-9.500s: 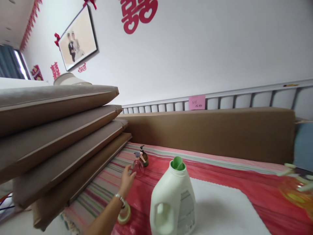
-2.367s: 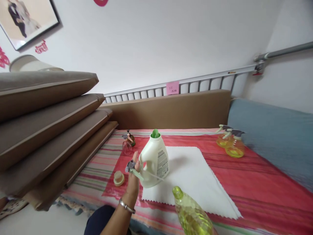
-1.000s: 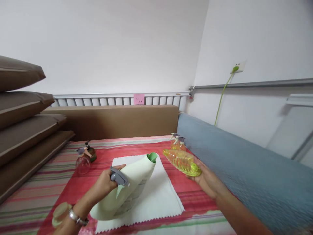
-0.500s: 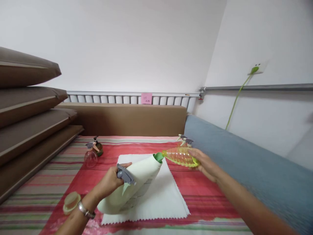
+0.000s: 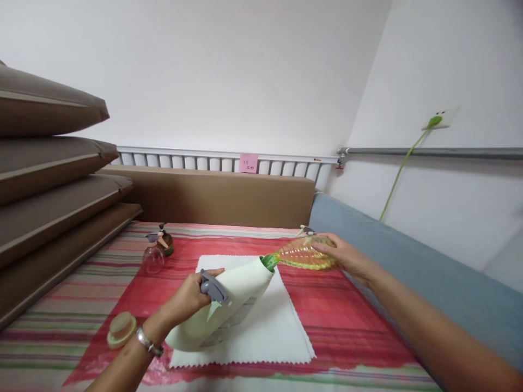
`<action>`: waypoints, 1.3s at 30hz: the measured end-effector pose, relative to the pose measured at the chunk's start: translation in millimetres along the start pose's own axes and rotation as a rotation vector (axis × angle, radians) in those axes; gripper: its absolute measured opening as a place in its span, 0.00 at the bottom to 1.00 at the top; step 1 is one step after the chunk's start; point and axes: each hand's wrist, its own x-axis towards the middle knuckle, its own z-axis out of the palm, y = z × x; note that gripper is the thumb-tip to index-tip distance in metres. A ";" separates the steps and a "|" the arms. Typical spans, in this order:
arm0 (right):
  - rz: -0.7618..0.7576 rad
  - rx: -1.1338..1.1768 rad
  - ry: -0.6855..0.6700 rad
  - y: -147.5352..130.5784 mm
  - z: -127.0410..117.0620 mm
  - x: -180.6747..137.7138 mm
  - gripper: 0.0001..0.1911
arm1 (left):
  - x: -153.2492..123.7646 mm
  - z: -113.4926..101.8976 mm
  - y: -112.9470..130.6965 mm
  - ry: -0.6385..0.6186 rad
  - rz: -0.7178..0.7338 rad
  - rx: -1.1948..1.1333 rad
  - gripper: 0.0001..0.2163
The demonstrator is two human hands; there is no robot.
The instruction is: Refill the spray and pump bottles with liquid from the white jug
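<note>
My left hand (image 5: 188, 299) is closed on the handle of a pale green detergent jug (image 5: 229, 305) and on a grey spray head (image 5: 214, 287). The jug is tilted, its open green spout pointing up and to the right. My right hand (image 5: 341, 255) grips a clear yellow bottle (image 5: 304, 254), held tipped with its neck at the jug's spout. Both hang over a white cloth (image 5: 261, 326) on a red striped cover.
A jug cap (image 5: 121, 329) lies at the left front. A clear pink spray bottle (image 5: 154, 256) and a dark one (image 5: 165, 243) stand behind it. Brown cushions (image 5: 53, 179) are stacked at left. A blue cushion (image 5: 408, 267) runs along the right.
My right hand brought the yellow bottle left and up until its neck met the jug's spout. My left hand keeps the jug tilted.
</note>
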 end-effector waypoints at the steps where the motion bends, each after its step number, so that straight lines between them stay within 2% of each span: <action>1: -0.002 -0.033 0.008 -3.2 0.1 0.2 0.26 | -0.2 0.1 1.2 0.001 0.005 -0.017 0.30; 12: -0.047 -0.359 0.037 -32.6 2.8 6.4 0.30 | -1.5 0.2 4.6 0.016 0.013 -0.053 0.28; 20: -0.124 -0.614 0.031 -65.1 17.7 -0.9 0.33 | -2.9 -0.9 0.8 0.013 0.010 -0.065 0.28; 25: -0.244 -0.832 0.033 -87.9 32.6 -5.3 0.34 | -5.0 -1.4 2.7 0.014 0.016 -0.071 0.28; 30: -0.394 -0.953 -0.058 -101.0 50.6 -12.7 0.32 | -7.2 -1.6 4.5 0.007 0.028 -0.098 0.28; 34: -0.517 -1.051 -0.110 -109.3 65.1 -19.3 0.34 | -9.3 -2.4 2.8 0.024 0.020 -0.116 0.28; 39: -0.528 -1.099 -0.126 -115.4 73.1 -21.7 0.35 | -13.3 -3.0 -1.3 0.028 0.035 -0.123 0.28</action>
